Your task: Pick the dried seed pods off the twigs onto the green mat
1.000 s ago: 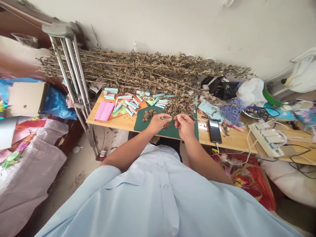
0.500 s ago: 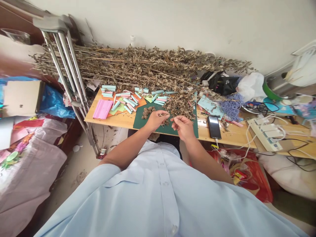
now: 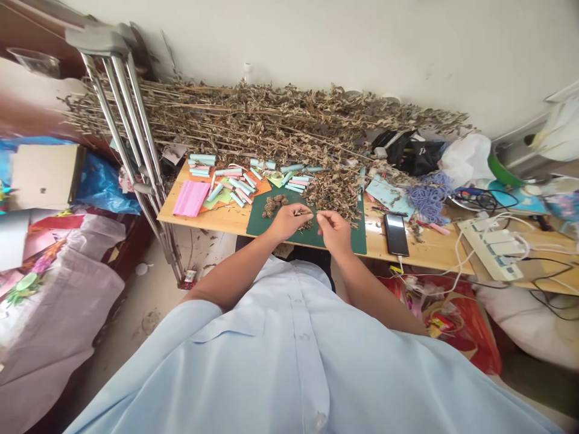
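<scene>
Over the green cutting mat (image 3: 261, 225), my left hand (image 3: 289, 221) is closed around dried leaves (image 3: 302, 211), whose brown bits poke out past the fingertips. My right hand (image 3: 333, 231) is beside it with thumb and fingers pinched together; whatever is between them is too small to make out. The fingertips of both hands are close to each other. A few dark brown leaf balls (image 3: 270, 206) rest on the mat left of my left hand. A loose heap of dried leaves (image 3: 337, 196) lies just beyond my hands.
Long dried stalks (image 3: 253, 114) cover the table's back. Rolled paper tubes (image 3: 239, 184) and a pink paper stack (image 3: 190, 198) lie left. A phone (image 3: 396, 234), purple yarn (image 3: 429, 198) and a power strip (image 3: 491, 250) are right. Metal crutches (image 3: 131, 126) lean at the left edge.
My right hand's fingers have drawn in closer together and nearer to my left hand. My left hand still holds the dried leaves. The view has shifted slightly.
</scene>
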### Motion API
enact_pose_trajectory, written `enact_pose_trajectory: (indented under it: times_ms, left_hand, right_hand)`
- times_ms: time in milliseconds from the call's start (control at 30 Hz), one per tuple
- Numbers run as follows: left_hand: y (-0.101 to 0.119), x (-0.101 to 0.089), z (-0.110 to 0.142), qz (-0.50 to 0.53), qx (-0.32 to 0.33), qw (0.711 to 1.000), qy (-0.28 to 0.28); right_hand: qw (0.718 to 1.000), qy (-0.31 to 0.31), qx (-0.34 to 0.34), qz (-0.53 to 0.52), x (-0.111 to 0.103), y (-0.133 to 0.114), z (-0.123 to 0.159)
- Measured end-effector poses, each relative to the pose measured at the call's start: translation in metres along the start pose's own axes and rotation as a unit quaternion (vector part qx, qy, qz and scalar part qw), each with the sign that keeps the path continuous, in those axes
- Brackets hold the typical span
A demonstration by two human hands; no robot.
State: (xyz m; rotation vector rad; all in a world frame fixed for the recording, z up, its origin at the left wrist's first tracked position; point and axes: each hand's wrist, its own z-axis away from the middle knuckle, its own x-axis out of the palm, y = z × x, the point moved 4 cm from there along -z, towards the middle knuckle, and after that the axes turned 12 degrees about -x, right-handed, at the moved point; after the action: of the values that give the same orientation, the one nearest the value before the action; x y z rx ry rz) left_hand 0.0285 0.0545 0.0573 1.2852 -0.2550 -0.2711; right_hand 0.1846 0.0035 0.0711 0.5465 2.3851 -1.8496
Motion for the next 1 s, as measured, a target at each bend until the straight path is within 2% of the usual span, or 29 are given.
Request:
enact_pose_trajectory:
  times_ms: [100,200,333,500,633,733,867,1000]
  left_hand:
    - [0.006,0.002,0.002,-0.046,0.023,0.999,-0.002]
    - [0.008,0.002,0.003,-0.085,0.044,0.995,0.004]
    - [0.006,0.002,0.003,-0.108,0.052,0.993,0.014]
    - [0.006,0.002,0.003,-0.107,0.052,0.993,0.015]
    - [0.006,0.003,0.002,-0.098,0.052,0.994,0.011]
    - [0.003,0.005,0.000,-0.082,0.047,0.996,0.003]
    - [-0.003,0.005,-0.001,-0.045,0.027,0.999,-0.008]
    - [-0.009,0.001,0.000,0.009,-0.020,0.999,-0.036]
  right_hand:
    - [0.999,-0.019,-0.028,-0.021,0.003,-0.004,-0.010]
    - [0.998,-0.031,-0.059,0.006,0.006,-0.003,-0.012]
    - [0.997,-0.032,-0.064,0.029,0.007,0.001,-0.012]
    - [0.998,-0.045,-0.041,0.027,0.008,-0.001,-0.012]
    - [0.998,-0.052,0.023,-0.023,0.013,0.003,-0.010]
    - [0.995,-0.034,0.065,-0.068,0.015,0.011,-0.010]
    - [0.994,-0.008,0.055,-0.095,0.012,0.015,-0.014]
    - [0.994,-0.004,0.049,-0.093,0.005,0.016,-0.019]
